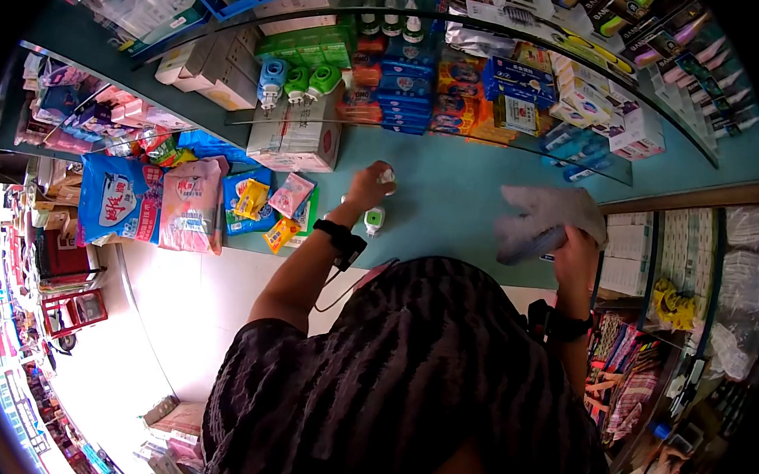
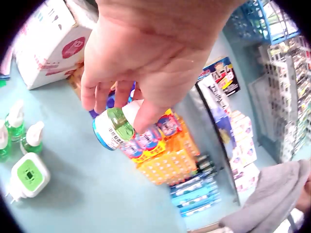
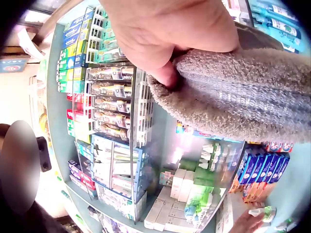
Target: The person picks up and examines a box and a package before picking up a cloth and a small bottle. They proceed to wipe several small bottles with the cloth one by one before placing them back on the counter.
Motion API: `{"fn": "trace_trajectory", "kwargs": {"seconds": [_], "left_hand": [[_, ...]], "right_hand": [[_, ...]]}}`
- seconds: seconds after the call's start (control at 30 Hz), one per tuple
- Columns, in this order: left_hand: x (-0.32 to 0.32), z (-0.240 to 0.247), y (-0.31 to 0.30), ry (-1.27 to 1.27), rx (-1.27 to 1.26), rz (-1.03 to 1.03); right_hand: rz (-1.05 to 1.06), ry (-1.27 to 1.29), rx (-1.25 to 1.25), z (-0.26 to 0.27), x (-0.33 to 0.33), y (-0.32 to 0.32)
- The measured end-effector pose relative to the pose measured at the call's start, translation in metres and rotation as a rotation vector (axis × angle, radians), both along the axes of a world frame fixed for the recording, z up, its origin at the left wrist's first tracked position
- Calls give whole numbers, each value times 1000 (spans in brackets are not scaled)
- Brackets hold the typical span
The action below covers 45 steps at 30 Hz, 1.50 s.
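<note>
My left hand [image 1: 370, 186] pinches a small bottle [image 2: 116, 125] of green liquid with a white top, tilted over the counter, between thumb and fingers. Beside that hand on the counter lies a white plug-in device [image 2: 30, 175] with a green face. Close to the device, three small bottles [image 2: 33, 138] with green liquid and white tops stand in the left wrist view. My right hand [image 1: 576, 256] grips a fluffy grey cloth [image 3: 243, 92] along its edge, off to the right over the counter. The cloth hangs folded and is blurred in the head view.
Detergent bags [image 1: 121, 199] and small packets [image 1: 291, 194] lie at the counter's left. A white carton [image 1: 299, 136] stands behind the left hand. A glass-edged shelf [image 1: 489, 144] with boxed goods overhangs the back. Stocked shelving [image 1: 669, 263] stands at the right.
</note>
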State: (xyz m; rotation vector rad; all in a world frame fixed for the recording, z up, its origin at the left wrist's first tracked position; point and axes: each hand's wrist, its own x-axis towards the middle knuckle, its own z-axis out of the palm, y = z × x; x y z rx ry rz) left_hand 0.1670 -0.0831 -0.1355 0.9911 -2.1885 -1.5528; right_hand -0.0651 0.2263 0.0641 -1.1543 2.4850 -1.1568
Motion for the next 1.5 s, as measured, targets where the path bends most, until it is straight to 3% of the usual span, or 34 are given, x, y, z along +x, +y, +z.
{"fn": "trace_trajectory", "kwargs": {"seconds": [0.1,0.17,0.27,0.33,0.37,0.43,0.47,0.53,0.57,0.63,0.7,0.8,0.87,0.93,1.0,1.03,1.17,1.3,1.4,1.43,1.47,1.5], "left_hand": [[2,-23,4,-160,-191,-57],[1,-51,4,-217,-300,-73],[-1,-63,9,-395,-254,-51],[-4,-66,11,-483,-273,-58],[-6,-67,12,-526,-285,-61],[-5,-71,12,-562,-320,-90],[-3,-74,13,-582,-336,-106],[-1,-77,13,-615,-338,-110],[1,-79,14,-627,-334,-107],[6,-82,16,-607,-343,-80],[10,-83,14,-545,-376,-36],[11,-72,11,-418,-354,37],[9,-61,4,-235,-368,43],[3,-42,-2,-64,-303,61],[-7,-8,-3,93,-150,84],[-14,28,-3,216,21,109],[-41,140,-29,438,50,63],[-78,174,-82,516,1,155],[-103,190,-109,485,78,189],[-113,179,-126,455,37,178],[-122,169,-143,289,-436,72],[-131,159,-161,110,-905,-32]], "right_hand": [[12,-120,-164,-12,-8,13],[-3,-86,-102,-8,-8,19],[-27,-2,27,-23,-19,42],[-111,-234,-133,-33,-26,51],[-184,-501,-343,-37,-30,54],[-186,-465,-349,-34,-29,55],[-118,-165,-142,-32,-28,58],[-57,138,60,-28,-27,59],[-63,141,51,-28,-27,58],[-113,-103,-113,-19,-21,47],[-205,-604,-421,-8,-13,32],[-223,-740,-557,-25,-21,28],[-50,-326,-291,-25,-24,23],[-32,-391,-330,-18,-22,10],[-163,-948,-657,-12,-14,-4],[-156,-946,-673,-14,-15,-7],[-96,-920,-663,-25,-19,-16],[-36,-791,-597,-31,-22,-25],[-103,-700,-482,-19,-18,-29],[-115,-626,-464,-29,-21,-25],[-131,-552,-445,-38,-24,-22],[-180,-730,-559,-38,-25,-23]]}}
